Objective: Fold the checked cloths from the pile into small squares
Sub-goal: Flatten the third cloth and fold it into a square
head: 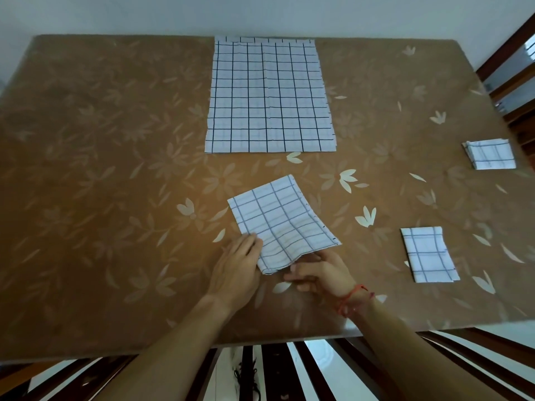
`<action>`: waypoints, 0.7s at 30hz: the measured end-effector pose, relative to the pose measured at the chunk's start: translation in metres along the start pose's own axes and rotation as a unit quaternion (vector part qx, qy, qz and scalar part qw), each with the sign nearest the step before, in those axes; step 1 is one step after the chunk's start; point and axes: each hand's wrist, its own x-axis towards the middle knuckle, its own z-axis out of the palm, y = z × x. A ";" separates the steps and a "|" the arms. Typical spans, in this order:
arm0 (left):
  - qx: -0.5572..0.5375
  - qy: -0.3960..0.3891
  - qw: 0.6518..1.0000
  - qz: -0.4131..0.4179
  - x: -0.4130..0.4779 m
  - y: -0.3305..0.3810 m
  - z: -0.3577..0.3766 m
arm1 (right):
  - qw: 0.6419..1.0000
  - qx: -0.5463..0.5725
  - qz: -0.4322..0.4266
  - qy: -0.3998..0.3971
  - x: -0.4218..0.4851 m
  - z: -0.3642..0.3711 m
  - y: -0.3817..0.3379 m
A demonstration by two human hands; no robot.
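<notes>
Left grip: palm down, fingers straight and close together, tips pressing the left near corner of the part-folded white woven cloth with thin blue checks. It pinches nothing.
Right grip: narrow, fingers curled, holding that cloth's near folded edge, which rides up slightly over the fingers. Thumb contact is hidden. There's a thin red thread bracelet on the right wrist.

The part-folded cloth is soft, limp and several layers thick. It's a rough rectangle lying askew, rippled where the grips meet it and flat further out. It sits a little in from the middle of the near edge of the glossy brown bench with pale leaf-and-flower print.

The pile of flat unfolded checked cloths is the same weave with darker grid lines. It's a large rectangle at the middle of the far edge, its far end reaching that edge, well apart from the cloth in hand.

A small folded checked square lies flat toward the right near corner, its layers slightly offset. A second folded checked bundle sits at the right edge, with stacked layer edges showing on its left side.

A dark wooden slatted chair back shows below the near edge, under the forearms. Another dark wood chair stands off the right far corner.
</notes>
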 end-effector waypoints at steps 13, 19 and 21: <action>-0.053 -0.046 0.996 0.051 -0.026 -0.035 -0.001 | 0.934 -0.334 -0.040 0.117 0.015 -0.056 0.049; -0.047 0.036 0.996 0.065 -0.038 -0.043 0.000 | 0.816 -0.478 -0.297 0.130 0.029 -0.038 0.032; -0.040 0.067 0.994 0.076 -0.041 -0.045 0.000 | 0.803 -0.480 -0.333 0.113 0.026 -0.035 0.034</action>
